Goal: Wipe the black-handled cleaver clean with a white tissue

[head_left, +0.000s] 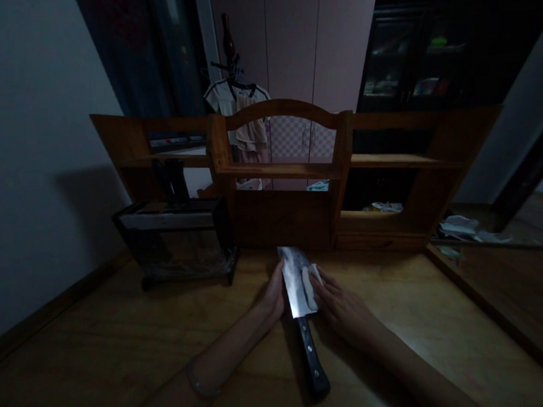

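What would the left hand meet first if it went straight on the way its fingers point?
Likely the lower panel of the wooden shelf unit. The left hand lies beside the cleaver, fingers pointing forward, with only bare table between; depth is unclear.

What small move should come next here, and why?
Probably slide the right hand with its white cloth along the cleaver toward the black handle. The cleaver lies flat on the table, the left hand rests against its left edge, and the cloth covers only the right side.
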Motion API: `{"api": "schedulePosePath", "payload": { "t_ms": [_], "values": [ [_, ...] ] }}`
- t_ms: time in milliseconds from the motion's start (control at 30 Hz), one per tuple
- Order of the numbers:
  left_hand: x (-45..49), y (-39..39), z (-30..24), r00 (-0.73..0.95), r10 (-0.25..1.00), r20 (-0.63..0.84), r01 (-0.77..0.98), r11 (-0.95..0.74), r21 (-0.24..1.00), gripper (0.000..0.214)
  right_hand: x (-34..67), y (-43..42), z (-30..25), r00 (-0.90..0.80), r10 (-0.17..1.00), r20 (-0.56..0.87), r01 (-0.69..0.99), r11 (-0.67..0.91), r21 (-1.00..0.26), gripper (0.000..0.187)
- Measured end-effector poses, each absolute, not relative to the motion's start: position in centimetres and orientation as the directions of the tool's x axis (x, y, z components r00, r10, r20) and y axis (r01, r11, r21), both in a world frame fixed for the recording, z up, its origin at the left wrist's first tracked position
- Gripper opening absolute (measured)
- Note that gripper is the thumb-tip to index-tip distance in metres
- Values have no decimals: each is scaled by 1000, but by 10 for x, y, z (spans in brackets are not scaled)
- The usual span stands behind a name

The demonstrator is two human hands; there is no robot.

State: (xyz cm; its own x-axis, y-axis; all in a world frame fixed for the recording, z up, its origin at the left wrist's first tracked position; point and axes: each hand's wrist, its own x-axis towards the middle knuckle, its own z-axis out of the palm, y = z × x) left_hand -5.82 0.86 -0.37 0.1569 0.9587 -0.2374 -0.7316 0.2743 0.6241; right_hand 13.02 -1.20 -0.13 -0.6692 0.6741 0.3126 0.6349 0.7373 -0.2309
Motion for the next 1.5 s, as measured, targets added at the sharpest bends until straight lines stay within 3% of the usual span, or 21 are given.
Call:
{"api": "schedulePosePath", "payload": {
  "t_ms": [233,333,500,700,1133,1333,1400,1500],
  "values": [
    [-59,10,-5,171,962,-214,-742,268,615,42,133,-14,5,-654,647,392,610,757,-233,66],
    [-60,8,-2,145,952,-269,-721,288,630,41,126,-29,23,-773,541,331,470,839,-274,71],
    [-62,7,3,135,934,-330,-687,328,649,40,116,-45,37,-839,476,263,374,857,-355,72],
    [-62,11,-1,149,948,-281,-720,298,626,39,121,-42,33,-824,497,272,407,853,-328,65],
    [-62,13,-8,177,961,-213,-748,272,605,42,128,-31,28,-706,661,255,637,750,-179,60],
    [-63,13,-8,176,960,-219,-748,275,604,40,134,-22,20,-609,747,267,753,650,-104,47],
    [-63,12,-7,183,960,-212,-755,276,594,41,136,-20,20,-609,720,332,732,672,-112,48],
    [-63,11,-6,178,961,-211,-757,271,595,40,137,-22,24,-626,665,406,637,737,-226,53]
  ]
}}
